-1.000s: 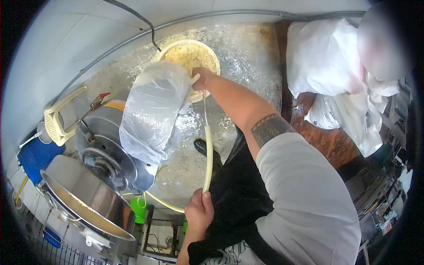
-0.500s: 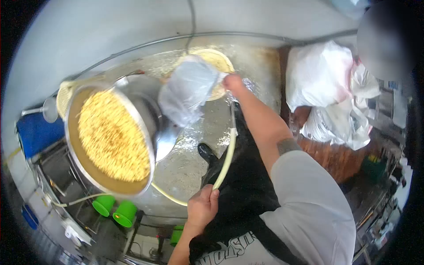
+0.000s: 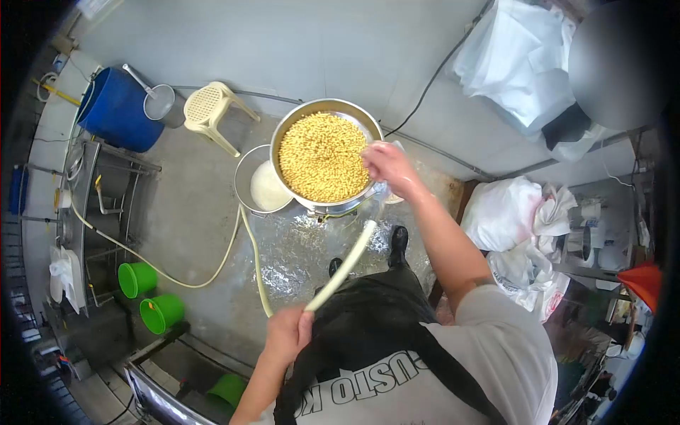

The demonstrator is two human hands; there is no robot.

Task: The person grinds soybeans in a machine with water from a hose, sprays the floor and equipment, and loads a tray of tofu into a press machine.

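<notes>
My left hand (image 3: 287,333) is closed round a pale yellow hose (image 3: 341,273), a short way behind its open end, which points toward the floor near a large metal bowl. Yellow beans, which look like soybeans, (image 3: 322,156) fill much of that metal bowl (image 3: 290,117). Over the bowl's right rim is my right hand (image 3: 391,168), its fingers curled; what they hold, if anything, is hidden. Something clear and whitish shows just below that hand, too blurred to name. Left of the bowl stands a metal pot (image 3: 244,180) with whitish contents.
A cream plastic stool (image 3: 212,113) and a blue barrel (image 3: 120,110) stand at the back left. Green buckets (image 3: 161,313) sit at lower left. White sacks (image 3: 503,212) are stacked on the right. The floor (image 3: 297,244) is wet, and the hose trails across it.
The view has swung, and the bean bowl now appears near the middle. The plastic bag in my right hand is no longer clearly visible. My left hand still grips the hose.
</notes>
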